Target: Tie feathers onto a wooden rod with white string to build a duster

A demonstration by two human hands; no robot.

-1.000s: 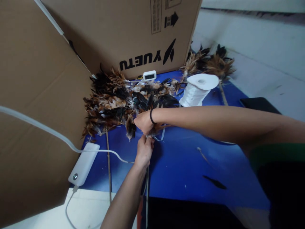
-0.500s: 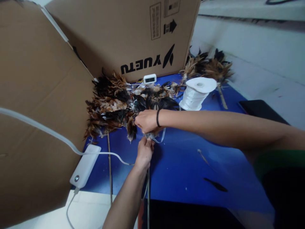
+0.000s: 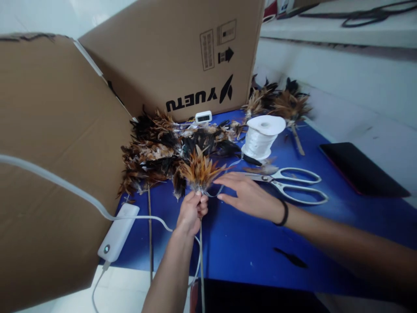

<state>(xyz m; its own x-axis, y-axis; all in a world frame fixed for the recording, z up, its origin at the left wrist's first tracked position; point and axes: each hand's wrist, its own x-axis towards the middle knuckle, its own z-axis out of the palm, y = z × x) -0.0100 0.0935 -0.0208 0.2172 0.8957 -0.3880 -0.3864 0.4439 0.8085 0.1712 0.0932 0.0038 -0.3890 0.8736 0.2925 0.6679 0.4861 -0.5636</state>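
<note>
My left hand (image 3: 193, 211) is closed around the stick of a feather duster (image 3: 199, 169), just under its tuft of orange-brown feathers. The thin stick runs down below the fist. To the right, my right hand (image 3: 249, 195) is open, fingers apart and pointing at the tuft, with a black band on its wrist. A narrow white ribbon (image 3: 232, 164) passes near its fingertips, between the tuft and the white spool (image 3: 259, 141). Scissors (image 3: 286, 184) lie on the blue table, partly behind the right hand.
Loose brown and black feathers (image 3: 153, 150) are heaped against the cardboard box (image 3: 182, 52). A white power bank (image 3: 119, 232) with cables lies at left. Beyond the scissors are a dark tablet-like slab (image 3: 361, 169) and another feather bunch (image 3: 289, 104). A single black feather (image 3: 291, 257) lies in front.
My right hand has pulled back to the right from the tuft and opened. The tuft and the scissors now show. My left hand keeps its hold; the view has shifted slightly.
</note>
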